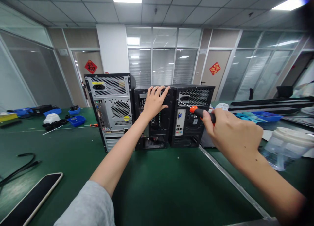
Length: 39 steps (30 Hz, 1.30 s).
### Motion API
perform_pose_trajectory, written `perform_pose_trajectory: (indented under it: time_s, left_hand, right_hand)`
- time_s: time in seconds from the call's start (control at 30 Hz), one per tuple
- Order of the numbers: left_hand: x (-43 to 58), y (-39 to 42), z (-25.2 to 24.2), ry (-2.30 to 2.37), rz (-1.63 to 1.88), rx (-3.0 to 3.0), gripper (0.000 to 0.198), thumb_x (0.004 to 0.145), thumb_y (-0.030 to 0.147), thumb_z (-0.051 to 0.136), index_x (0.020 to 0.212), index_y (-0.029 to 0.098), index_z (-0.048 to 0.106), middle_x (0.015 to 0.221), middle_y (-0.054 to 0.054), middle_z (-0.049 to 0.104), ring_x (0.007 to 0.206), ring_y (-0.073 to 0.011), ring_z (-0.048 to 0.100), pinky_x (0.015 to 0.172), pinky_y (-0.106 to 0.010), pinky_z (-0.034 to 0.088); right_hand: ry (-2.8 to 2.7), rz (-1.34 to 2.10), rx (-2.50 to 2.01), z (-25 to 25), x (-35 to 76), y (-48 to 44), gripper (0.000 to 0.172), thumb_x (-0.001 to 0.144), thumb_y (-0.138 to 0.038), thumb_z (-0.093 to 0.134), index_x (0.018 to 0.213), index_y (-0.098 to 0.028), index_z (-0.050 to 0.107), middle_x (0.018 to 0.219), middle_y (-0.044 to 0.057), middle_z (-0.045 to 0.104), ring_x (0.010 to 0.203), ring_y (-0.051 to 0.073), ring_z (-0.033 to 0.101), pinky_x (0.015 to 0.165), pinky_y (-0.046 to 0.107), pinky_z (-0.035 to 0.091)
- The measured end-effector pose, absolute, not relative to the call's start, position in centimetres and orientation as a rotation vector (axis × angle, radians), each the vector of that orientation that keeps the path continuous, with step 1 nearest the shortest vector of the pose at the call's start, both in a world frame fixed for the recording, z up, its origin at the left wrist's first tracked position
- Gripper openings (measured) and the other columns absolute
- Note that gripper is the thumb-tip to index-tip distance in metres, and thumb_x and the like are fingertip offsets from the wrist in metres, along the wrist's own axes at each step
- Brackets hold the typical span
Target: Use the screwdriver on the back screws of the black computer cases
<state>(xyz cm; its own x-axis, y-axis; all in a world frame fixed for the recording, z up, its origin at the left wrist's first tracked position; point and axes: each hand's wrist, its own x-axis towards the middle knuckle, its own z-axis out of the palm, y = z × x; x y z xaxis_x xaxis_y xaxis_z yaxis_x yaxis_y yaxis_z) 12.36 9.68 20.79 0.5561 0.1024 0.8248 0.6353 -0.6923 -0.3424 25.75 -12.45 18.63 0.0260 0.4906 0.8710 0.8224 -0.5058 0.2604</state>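
Observation:
Three computer cases stand in a row with their backs toward me. My left hand (pixel 155 100), fingers spread, rests against the upper back of the middle black case (pixel 162 134). In my right hand (pixel 233 134) is a screwdriver (pixel 197 111) with an orange and black handle. Its thin shaft points left, and the tip is at the upper left edge of the right black case (pixel 191 121), beside the power socket. Whether the tip sits in a screw is too small to tell. The taller left case (pixel 120 108) has a grey metal back.
A phone (pixel 31 200) and a black cable (pixel 26 164) lie at the left on the green table (pixel 157 190). Blue trays (pixel 76 121) stand behind them. A clear plastic cup (pixel 282 151) is at the right, near my right forearm. A metal strip (pixel 230 178) crosses the table.

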Motion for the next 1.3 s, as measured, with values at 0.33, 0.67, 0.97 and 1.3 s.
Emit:
perform_pose_trajectory:
  time_s: [0.33, 0.67, 0.97, 1.3]
  left_hand:
    - [12.4, 9.7, 20.8, -0.593, -1.077, -2.164, 0.084, 0.072, 0.037, 0.075, 0.143, 0.018, 0.034, 0.136, -0.014, 0.045, 0.126, -0.0317, 0.037, 0.111, -0.05, 0.022]
    - [12.5, 9.9, 20.7, -0.577, -1.101, -2.158, 0.085, 0.073, 0.038, 0.074, 0.144, 0.021, 0.031, 0.136, -0.013, 0.046, 0.126, -0.0318, 0.038, 0.111, -0.051, 0.022]
    - [12.5, 9.8, 20.7, -0.571, -1.107, -2.134, 0.082, 0.073, 0.038, 0.074, 0.142, 0.02, 0.034, 0.135, -0.012, 0.047, 0.124, -0.0308, 0.039, 0.11, -0.05, 0.024]
    - [12.5, 9.8, 20.8, -0.573, -1.091, -2.132, 0.083, 0.072, 0.039, 0.075, 0.142, 0.019, 0.035, 0.134, -0.013, 0.047, 0.124, -0.0308, 0.039, 0.11, -0.049, 0.023]
  right_hand:
    - [-1.586, -1.51, -1.873, 19.2, 25.9, -12.8, 0.046, 0.089, -0.053, 0.034, 0.093, -0.013, 0.057, 0.054, 0.003, 0.054, 0.043, 0.011, 0.04, 0.045, 0.025, 0.014]
    - [-1.768, -1.403, -2.065, 19.1, 26.7, -13.4, 0.025, 0.089, -0.02, 0.03, 0.091, -0.015, 0.055, 0.059, 0.004, 0.056, 0.038, 0.013, 0.04, 0.042, 0.028, 0.012]
    - [-1.788, -1.644, -1.925, 19.6, 26.0, -13.9, 0.032, 0.084, -0.005, 0.032, 0.097, -0.017, 0.059, 0.085, 0.007, 0.058, 0.049, 0.01, 0.047, 0.04, 0.024, 0.014]
    - [-1.767, -1.714, -1.938, 20.1, 25.5, -14.7, 0.044, 0.088, -0.006, 0.022, 0.112, -0.013, 0.059, 0.081, 0.009, 0.06, 0.051, 0.012, 0.049, 0.043, 0.027, 0.019]
